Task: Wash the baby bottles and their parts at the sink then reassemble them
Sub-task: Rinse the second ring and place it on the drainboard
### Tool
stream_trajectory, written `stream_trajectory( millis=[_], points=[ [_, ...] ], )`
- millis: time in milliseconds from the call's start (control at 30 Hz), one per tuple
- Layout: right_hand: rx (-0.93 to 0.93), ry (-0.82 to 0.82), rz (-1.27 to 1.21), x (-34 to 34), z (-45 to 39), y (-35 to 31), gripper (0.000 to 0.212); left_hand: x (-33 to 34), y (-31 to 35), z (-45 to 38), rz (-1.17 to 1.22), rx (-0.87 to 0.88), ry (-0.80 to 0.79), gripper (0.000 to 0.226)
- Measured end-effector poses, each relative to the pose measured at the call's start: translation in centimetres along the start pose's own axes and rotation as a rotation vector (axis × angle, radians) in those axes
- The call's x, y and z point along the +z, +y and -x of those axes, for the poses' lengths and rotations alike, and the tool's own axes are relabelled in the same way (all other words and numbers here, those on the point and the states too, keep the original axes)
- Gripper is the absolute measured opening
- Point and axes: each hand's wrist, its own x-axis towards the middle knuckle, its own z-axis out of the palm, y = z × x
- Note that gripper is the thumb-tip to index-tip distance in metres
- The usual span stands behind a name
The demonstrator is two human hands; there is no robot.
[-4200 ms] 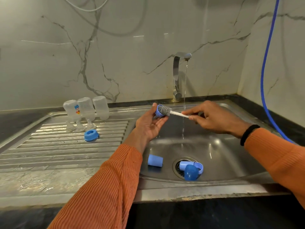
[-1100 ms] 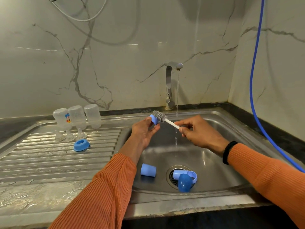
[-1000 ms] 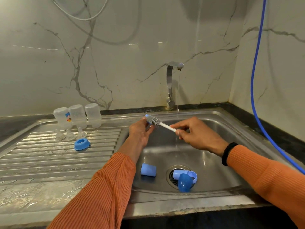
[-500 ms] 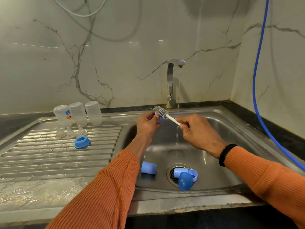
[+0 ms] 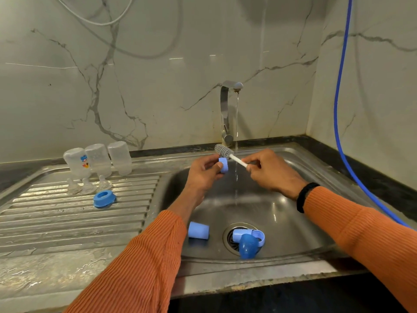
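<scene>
Our left hand pinches blue cap; right hand grips brush just above; bottles drain (washed, apparently) to left; caps below await scrubbing, reassembly.

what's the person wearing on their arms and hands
Both arms are in long orange ribbed knit sleeves, the left sleeve and the right sleeve alike. A black band circles the right wrist. Both the left hand and the right hand are bare, without gloves.
</scene>
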Motion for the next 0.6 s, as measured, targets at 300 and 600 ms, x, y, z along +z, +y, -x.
stream_trajectory(
  millis=[300, 600],
  points=[
    [0.105, -0.138, -0.094, -1.0, -0.3, 1.3, 0.032, -0.7, 1.4, 0.0, 0.621, -0.201, -0.002, 0.034],
    [0.026, 0.195, -0.079, -2.2, -0.2, 1.7, 0.012, -1.3, 1.5, 0.3, 0.643, -0.362, 0.123, 0.04]
  ],
)
